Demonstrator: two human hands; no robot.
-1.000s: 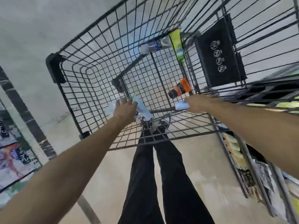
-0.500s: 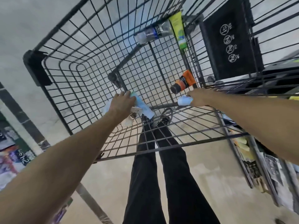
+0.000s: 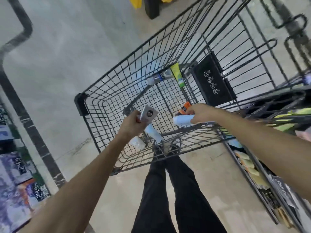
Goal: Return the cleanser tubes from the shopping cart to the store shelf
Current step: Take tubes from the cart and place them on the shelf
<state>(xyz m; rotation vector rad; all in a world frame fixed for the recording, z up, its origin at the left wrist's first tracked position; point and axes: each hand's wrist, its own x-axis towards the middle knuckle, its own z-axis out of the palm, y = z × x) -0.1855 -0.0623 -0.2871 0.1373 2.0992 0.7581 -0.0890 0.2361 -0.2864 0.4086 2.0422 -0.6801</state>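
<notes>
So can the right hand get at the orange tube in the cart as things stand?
Probably not yet. The right hand hovers right beside the orange tube with nothing between them, but its fingers already grip a pale blue tube, so it likely has to unload first.

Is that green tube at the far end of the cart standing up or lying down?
Lying down. The green tube rests flat on the wire floor of the cart, beside a clear bottle, in the far corner.
</notes>
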